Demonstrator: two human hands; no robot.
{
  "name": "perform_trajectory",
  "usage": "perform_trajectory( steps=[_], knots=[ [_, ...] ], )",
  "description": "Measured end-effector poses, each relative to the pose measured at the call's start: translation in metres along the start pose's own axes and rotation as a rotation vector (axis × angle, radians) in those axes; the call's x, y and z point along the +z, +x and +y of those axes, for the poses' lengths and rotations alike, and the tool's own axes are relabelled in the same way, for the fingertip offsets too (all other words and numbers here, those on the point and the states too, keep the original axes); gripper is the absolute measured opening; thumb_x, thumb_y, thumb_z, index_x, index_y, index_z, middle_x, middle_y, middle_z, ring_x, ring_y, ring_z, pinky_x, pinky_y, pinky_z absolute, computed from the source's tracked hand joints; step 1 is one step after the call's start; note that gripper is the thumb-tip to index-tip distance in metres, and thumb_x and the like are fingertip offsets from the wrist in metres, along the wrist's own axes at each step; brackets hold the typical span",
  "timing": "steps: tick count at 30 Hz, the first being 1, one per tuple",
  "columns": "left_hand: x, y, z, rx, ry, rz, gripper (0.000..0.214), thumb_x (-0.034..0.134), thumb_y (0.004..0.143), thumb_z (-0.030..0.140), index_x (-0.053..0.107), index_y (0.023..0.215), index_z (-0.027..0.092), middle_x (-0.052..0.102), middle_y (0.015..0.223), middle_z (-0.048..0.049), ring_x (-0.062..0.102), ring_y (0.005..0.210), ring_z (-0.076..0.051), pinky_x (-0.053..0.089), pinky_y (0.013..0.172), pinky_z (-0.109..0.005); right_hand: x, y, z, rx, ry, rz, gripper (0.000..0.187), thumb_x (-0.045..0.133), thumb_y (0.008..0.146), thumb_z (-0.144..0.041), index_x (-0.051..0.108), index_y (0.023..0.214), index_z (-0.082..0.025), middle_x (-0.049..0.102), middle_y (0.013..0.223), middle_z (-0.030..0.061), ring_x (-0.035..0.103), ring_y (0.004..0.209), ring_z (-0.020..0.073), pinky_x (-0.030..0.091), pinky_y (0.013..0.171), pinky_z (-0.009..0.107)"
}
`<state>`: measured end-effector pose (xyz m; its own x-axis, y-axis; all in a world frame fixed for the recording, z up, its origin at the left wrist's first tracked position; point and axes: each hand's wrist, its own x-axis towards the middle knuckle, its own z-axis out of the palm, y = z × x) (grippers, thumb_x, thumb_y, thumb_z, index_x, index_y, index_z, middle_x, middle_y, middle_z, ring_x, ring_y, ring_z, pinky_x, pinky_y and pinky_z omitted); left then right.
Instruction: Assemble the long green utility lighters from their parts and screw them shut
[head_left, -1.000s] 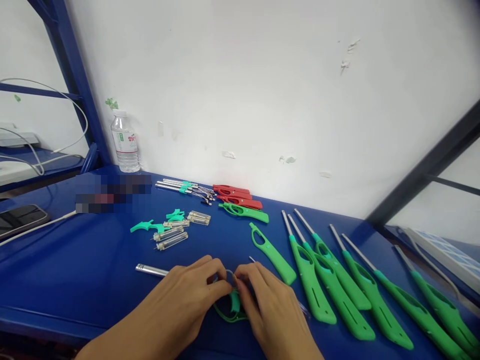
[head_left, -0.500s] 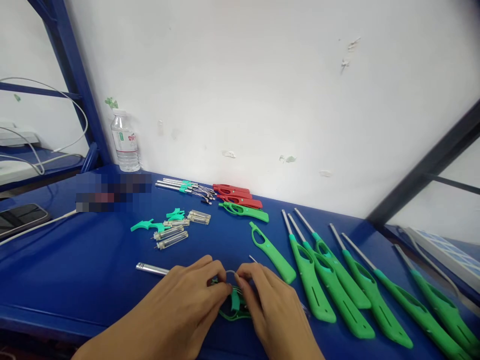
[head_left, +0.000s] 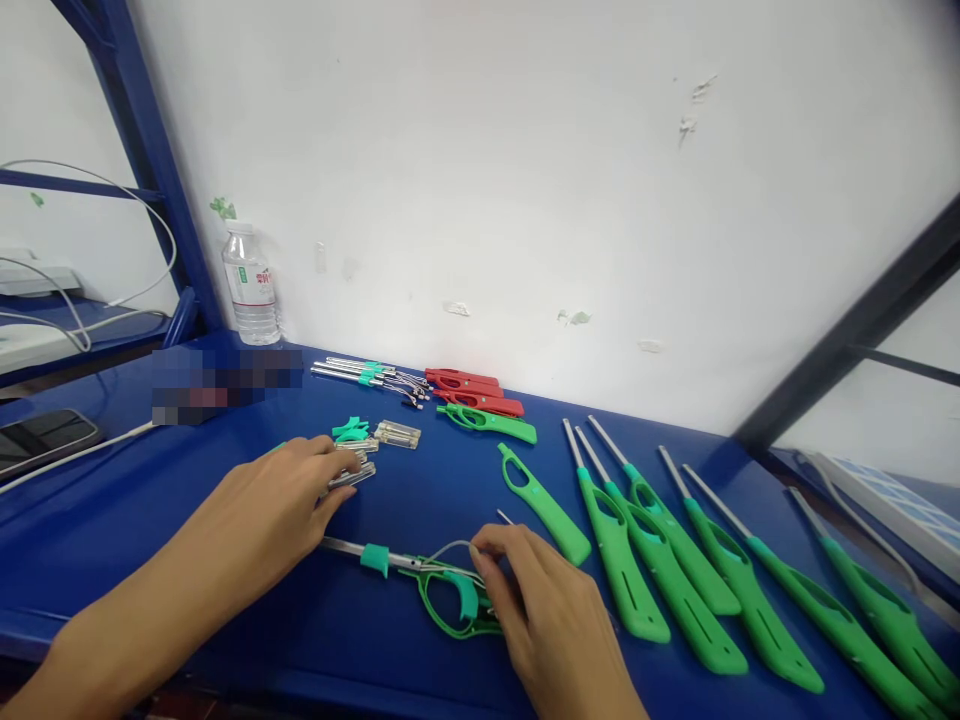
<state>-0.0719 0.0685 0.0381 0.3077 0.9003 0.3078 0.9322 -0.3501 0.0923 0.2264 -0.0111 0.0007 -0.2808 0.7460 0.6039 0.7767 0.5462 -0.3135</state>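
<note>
My left hand (head_left: 289,490) reaches over the clear lighter fuel tanks, its thumb and fingertips closed around a clear fuel tank (head_left: 361,475) that lies on the table. Several more clear fuel tanks (head_left: 397,434) and teal triggers (head_left: 350,430) lie just beyond. My right hand (head_left: 551,610) is closed, thumb and forefinger pinching a thin pale tube (head_left: 452,545) over an opened green lighter handle (head_left: 442,622). A teal trigger (head_left: 468,596) sits in that handle. A metal lighter rod (head_left: 343,546) with a teal collar (head_left: 375,559) runs out to its left. The handle's right end is hidden under my right hand.
Several green lighters with metal rods (head_left: 626,575) lie at the right. A green handle half (head_left: 546,503) lies nearer the middle. Red handles (head_left: 478,397) and rods with wires (head_left: 360,370) lie by the wall. A bottle (head_left: 251,290) and a phone (head_left: 49,438) are left.
My left hand has left the lighter handle and moved left and away from me to the fuel tanks. The rod and trigger are uncovered. My right hand stays at the handle.
</note>
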Motion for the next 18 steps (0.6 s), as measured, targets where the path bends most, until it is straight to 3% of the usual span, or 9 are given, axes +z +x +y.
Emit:
perform_trajectory(
  steps=[4,9,14,18],
  knots=[
    [0.0,0.001,0.001,-0.053,0.032,-0.044,0.037,0.051,0.103,0.035,0.085,0.117,0.029,0.083,0.113,-0.0132,0.08,0.099,-0.038,0.054,0.069,-0.039,-0.001,-0.001,-0.001,0.0,-0.007,0.016,0.028,0.045,0.124,-0.035,0.068,0.109,-0.029,0.081,0.096,0.0001,0.08,0.081,0.0193,0.057,0.072,0.028],
    [0.001,0.001,-0.004,-0.085,0.034,-0.076,0.031,0.051,0.099,0.032,0.08,0.091,0.025,0.078,0.097,-0.0147,0.077,0.084,-0.036,0.049,0.063,-0.04,0.0,-0.002,0.001,-0.014,-0.042,-0.007,0.022,0.05,0.122,-0.028,0.07,0.112,-0.029,0.082,0.102,0.0013,0.075,0.086,0.0225,0.058,0.081,0.034],
    [0.004,-0.002,-0.002,-0.057,-0.048,-0.03,0.035,0.046,0.101,0.033,0.079,0.097,0.023,0.08,0.105,-0.0175,0.078,0.095,-0.04,0.056,0.07,-0.044,0.002,-0.005,0.002,0.008,-0.054,0.073,0.015,0.056,0.12,-0.033,0.069,0.127,-0.031,0.081,0.116,0.0042,0.078,0.108,0.0283,0.058,0.095,0.043],
    [-0.004,-0.001,0.006,0.031,-0.178,0.014,0.039,0.045,0.108,0.041,0.08,0.104,0.026,0.085,0.11,-0.0126,0.082,0.095,-0.035,0.061,0.082,-0.044,-0.004,0.009,-0.007,0.031,-0.037,0.145,0.018,0.057,0.118,-0.033,0.071,0.13,-0.032,0.081,0.121,0.0053,0.078,0.113,0.03,0.059,0.099,0.048]
  ],
)
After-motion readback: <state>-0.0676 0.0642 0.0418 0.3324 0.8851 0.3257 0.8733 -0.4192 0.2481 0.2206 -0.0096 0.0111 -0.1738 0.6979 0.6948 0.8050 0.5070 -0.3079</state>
